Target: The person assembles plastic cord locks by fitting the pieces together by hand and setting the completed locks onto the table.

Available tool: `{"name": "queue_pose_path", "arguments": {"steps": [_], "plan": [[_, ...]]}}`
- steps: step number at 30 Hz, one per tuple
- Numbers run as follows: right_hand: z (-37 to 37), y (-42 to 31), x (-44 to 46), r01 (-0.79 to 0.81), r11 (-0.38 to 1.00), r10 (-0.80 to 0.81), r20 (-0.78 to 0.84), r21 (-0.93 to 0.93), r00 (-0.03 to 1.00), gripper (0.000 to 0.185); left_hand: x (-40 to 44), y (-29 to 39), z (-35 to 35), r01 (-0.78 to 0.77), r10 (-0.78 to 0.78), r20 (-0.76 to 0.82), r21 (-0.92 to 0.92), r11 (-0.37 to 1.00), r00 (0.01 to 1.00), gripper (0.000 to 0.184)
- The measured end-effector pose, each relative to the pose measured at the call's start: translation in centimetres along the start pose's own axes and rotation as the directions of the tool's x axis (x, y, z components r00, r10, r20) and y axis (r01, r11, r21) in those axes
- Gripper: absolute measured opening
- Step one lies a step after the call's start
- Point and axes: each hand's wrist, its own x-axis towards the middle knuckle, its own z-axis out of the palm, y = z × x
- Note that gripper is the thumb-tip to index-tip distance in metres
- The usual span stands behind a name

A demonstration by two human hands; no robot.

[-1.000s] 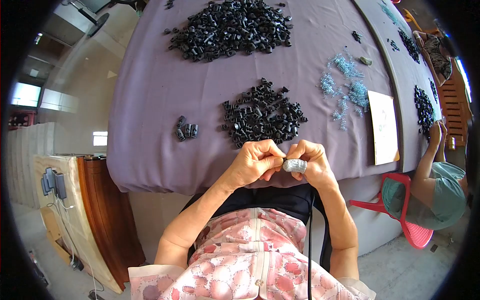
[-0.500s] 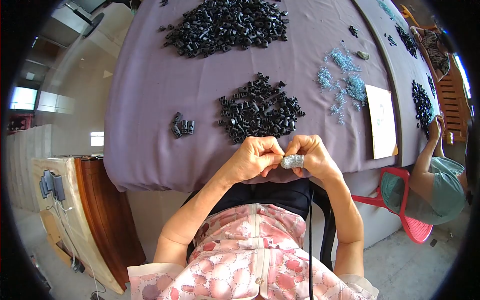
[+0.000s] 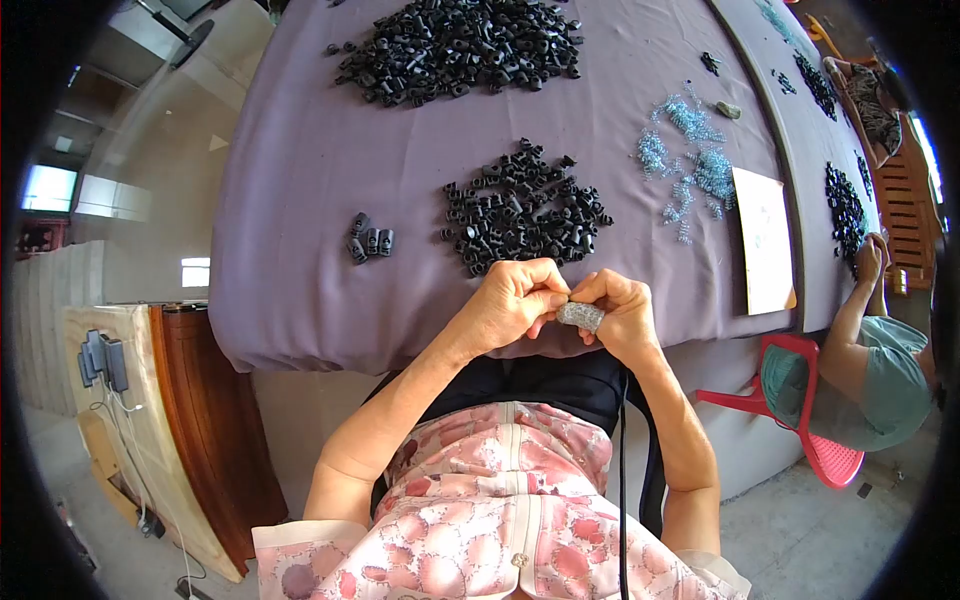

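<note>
My left hand (image 3: 515, 308) and my right hand (image 3: 615, 312) meet at the table's front edge, fingertips pinched together. Whatever is between the fingers is too small and covered to make out. A grey speckled wrap (image 3: 580, 317) sits around a finger of my right hand. Just beyond my hands lies a pile of small black plastic parts (image 3: 520, 210). Several black cylindrical pieces (image 3: 372, 242) stand grouped to the left of it. Small pale blue metal springs (image 3: 712, 172) lie in a loose heap to the right.
A larger heap of black parts (image 3: 460, 50) covers the far side of the purple cloth (image 3: 300, 150). A white sheet or board (image 3: 764, 242) lies at the right, near a small greenish stone-like lump (image 3: 728, 110). Another person (image 3: 860, 370) sits on a red chair (image 3: 830, 455) farther right.
My hands stay pinched together and have shifted slightly, the right wrist turning a little so the grey wrap tilts. The view has moved slightly. The piles look the same.
</note>
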Motion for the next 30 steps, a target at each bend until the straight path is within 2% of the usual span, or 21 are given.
{"name": "queue_pose_path", "arguments": {"steps": [3,6,8,14,21,24,27,30], "plan": [[0.34,0.35,-0.07,0.086,0.996,-0.084,-0.041,0.031,0.996,0.011,-0.1,-0.05,-0.02,0.02,-0.021,-0.005,-0.017,1.0,1.0,0.003],[0.2,0.05,0.19,0.103,0.986,-0.103,-0.007,0.127,0.995,0.011,-0.36,0.1,-0.17,0.026,-0.025,0.006,-0.074,0.997,1.0,0.005],[0.24,0.34,0.22,0.114,0.986,-0.114,-0.005,0.119,0.993,0.012,-0.48,-0.03,-0.26,-0.023,0.026,0.016,-0.123,0.992,1.0,0.008],[-0.11,0.45,0.06,0.116,0.988,-0.121,0.038,0.104,0.992,0.013,-0.6,0.35,-0.52,-0.009,0.021,0.087,-0.139,0.99,0.996,0.009],[-0.11,0.01,0.11,0.039,0.996,-0.044,0.058,0.08,0.997,0.013,-0.69,0.1,-0.31,0.021,-0.023,0.053,0.047,0.999,0.998,0.006],[-0.18,0.08,-0.01,-0.002,1.0,0.003,0.037,-0.017,0.999,0.014,-0.72,0.43,-0.15,0.045,-0.047,0.026,0.086,0.995,0.999,0.007],[-0.06,0.11,-0.13,0.052,0.987,-0.049,0.024,-0.153,0.999,0.015,-0.66,0.58,0.09,0.07,-0.071,-0.001,0.132,0.989,0.997,0.008],[0.04,0.3,-0.03,0.229,0.927,-0.227,0.041,-0.296,0.973,0.017,-0.45,0.81,0.17,0.113,-0.112,-0.02,0.147,0.983,0.994,0.008]]}}
